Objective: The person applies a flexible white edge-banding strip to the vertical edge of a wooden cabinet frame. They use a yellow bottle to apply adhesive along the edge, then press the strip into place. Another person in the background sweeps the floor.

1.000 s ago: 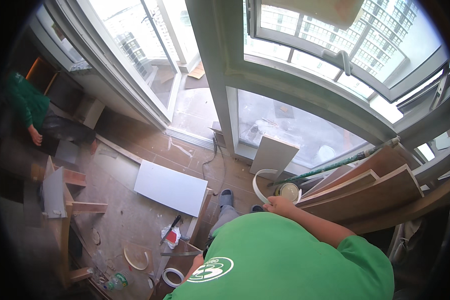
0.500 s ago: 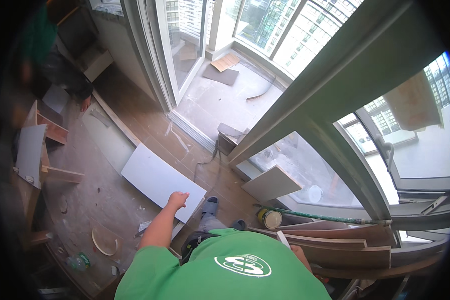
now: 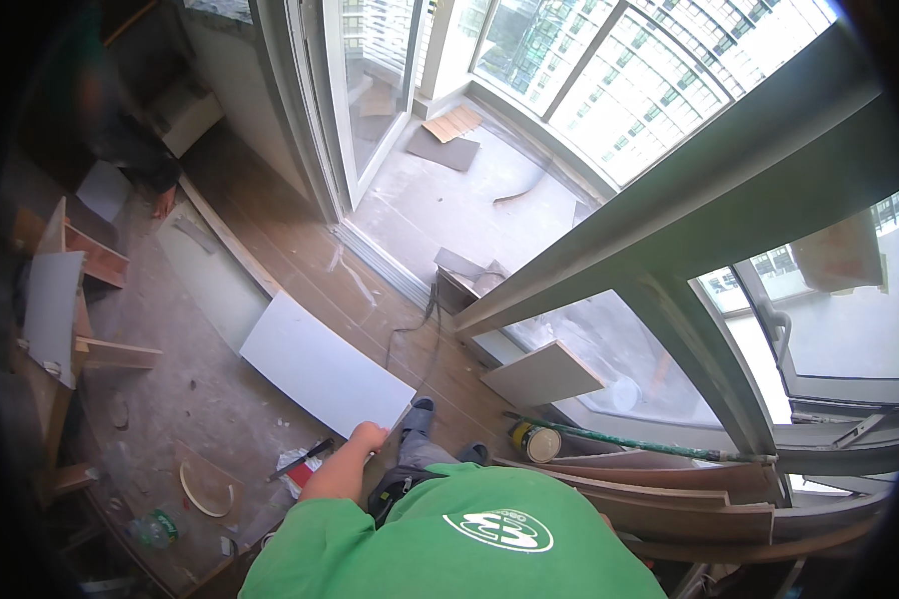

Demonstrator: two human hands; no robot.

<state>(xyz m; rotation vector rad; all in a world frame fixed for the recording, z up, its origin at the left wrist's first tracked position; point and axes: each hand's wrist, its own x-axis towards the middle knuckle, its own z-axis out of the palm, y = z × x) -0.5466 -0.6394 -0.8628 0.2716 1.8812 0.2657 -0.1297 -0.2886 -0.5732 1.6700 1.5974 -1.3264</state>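
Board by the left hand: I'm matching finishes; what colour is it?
That board is white; see the head view.

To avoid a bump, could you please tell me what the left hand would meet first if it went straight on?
The left hand would probably meet the white board first, near its right end; depth is unclear, so they may already touch.

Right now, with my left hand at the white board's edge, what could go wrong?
The white board might slip at the left hand and hit the slipper near its corner. The dark-handled tool appears close beside the left forearm; if it is bladed, it could cut. The loose dark cable ahead of that slipper could trip someone.
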